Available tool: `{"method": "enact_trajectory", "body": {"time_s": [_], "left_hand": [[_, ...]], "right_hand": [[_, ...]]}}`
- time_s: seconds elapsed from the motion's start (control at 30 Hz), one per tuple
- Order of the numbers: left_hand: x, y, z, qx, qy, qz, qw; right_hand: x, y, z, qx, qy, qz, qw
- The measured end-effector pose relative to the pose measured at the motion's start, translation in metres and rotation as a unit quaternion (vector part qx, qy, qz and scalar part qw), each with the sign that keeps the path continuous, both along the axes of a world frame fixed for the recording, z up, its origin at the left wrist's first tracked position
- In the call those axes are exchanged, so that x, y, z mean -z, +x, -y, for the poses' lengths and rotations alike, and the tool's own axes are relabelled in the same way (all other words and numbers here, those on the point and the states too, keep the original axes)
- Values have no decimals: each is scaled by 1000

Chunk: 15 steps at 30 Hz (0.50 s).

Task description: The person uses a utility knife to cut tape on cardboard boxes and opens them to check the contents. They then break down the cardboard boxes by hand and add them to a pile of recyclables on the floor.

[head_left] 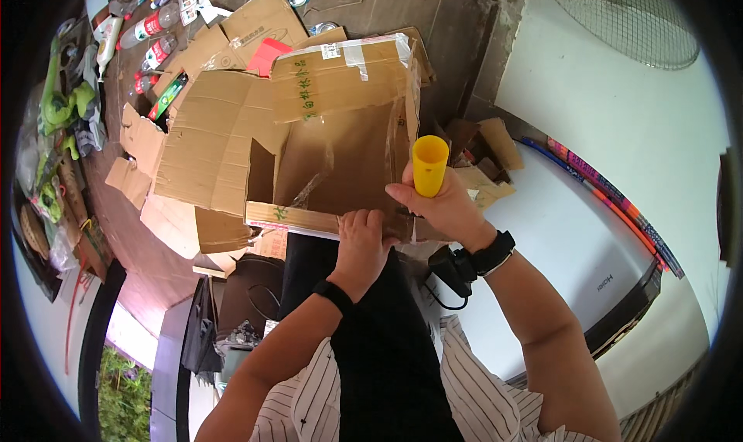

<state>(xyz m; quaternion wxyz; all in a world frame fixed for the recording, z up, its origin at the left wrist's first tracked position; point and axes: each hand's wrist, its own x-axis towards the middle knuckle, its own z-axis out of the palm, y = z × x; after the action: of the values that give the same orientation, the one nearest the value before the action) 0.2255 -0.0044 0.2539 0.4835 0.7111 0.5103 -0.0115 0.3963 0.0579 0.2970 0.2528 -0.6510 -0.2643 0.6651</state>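
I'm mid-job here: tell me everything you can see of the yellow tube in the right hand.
The yellow tube is bright yellow, smooth, round and plastic-looking, narrowing slightly downward. Its upper end appears open, showing a darker yellow hollow. It stands roughly upright in this view, gripped by the right hand, beside the near right corner of the open cardboard box. The hand hides its lower end, so I cannot tell what is there.

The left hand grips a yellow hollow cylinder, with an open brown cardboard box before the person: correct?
Wrong hand: the head view shows the right hand gripping the yellow hollow cylinder. The open brown cardboard box is as you said.
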Motion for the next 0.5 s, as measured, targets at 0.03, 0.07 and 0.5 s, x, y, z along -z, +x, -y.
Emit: {"method": "enact_trajectory", "body": {"time_s": [0.03,0.07,0.5], "left_hand": [[0,0,0,-2,-7,1,1000],[-1,0,0,-4,-14,3,1000],[-14,-3,17,44,18,85,995]], "right_hand": [[-2,0,-1,-17,-4,14,1000],[-2,1,1,-16,-5,14,1000],[11,-31,31,-34,31,32,998]]}}
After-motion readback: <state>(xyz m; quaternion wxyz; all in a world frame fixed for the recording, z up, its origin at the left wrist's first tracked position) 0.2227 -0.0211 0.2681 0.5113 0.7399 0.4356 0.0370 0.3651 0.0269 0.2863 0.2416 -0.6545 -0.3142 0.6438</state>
